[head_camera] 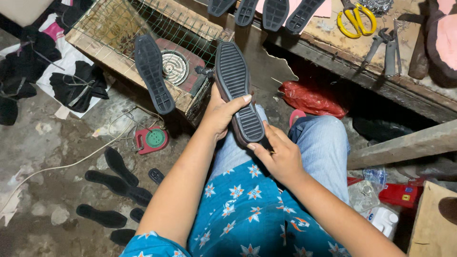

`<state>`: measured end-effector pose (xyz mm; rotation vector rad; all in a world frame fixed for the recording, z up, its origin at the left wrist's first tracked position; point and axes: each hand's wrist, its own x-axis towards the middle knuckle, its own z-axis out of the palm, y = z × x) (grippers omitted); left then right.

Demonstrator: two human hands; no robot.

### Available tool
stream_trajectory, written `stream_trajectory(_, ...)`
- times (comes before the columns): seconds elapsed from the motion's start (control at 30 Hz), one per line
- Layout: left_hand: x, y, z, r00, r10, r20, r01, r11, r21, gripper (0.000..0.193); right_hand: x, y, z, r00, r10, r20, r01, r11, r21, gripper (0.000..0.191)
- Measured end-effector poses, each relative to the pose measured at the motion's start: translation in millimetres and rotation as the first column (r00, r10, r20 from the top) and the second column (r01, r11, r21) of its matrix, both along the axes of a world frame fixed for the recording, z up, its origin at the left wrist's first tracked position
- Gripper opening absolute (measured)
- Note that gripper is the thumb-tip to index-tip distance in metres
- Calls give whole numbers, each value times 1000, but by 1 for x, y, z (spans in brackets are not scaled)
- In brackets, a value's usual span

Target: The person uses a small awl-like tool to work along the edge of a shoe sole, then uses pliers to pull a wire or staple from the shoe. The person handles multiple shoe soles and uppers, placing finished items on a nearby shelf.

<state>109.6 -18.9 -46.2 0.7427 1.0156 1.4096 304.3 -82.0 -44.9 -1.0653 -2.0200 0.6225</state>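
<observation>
A dark ribbed shoe sole, fixed to a shoe, is held sole-up over my lap. My left hand grips its left side, thumb laid across the tread. At the heel end, my right hand clasps it with fingers curled under. Another black sole leans on a wooden crate to the left. My knees in jeans and a blue flowered shirt are below.
A round heater coil sits under wire mesh in the crate. Several black soles lie on the concrete floor. Yellow scissors and pliers rest on the workbench. A red plastic bag lies beneath it. Dark shoe uppers lie on paper at left.
</observation>
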Motion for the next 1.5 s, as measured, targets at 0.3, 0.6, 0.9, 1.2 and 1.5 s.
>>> stream_trajectory(0.3, -3, 0, -3, 999, -21, 38, 18, 997, 70, 74, 4, 2, -2, 998, 49, -43, -49, 999, 10, 53)
stream_trajectory(0.6, 7, -18, -3, 1000, -8, -11, 10, 989, 147, 81, 1, 15, -15, 961, -164, -222, -18, 765, -644, 46)
stream_trajectory(0.9, 23, -31, -1, 990, 28, 135, -34, 999, 38, 85, -1, 8, 7, 999, -44, -22, 33, 932, -362, 52)
stream_trajectory(1.2, 18, -37, -13, 961, 46, 274, -67, 995, 69, 79, -13, -4, 19, 988, 20, 153, -31, 997, 65, 81)
stream_trajectory(1.5, 11, -39, -15, 961, 43, 275, -61, 997, 57, 79, -19, -7, 18, 988, -6, 156, -28, 977, 210, 79)
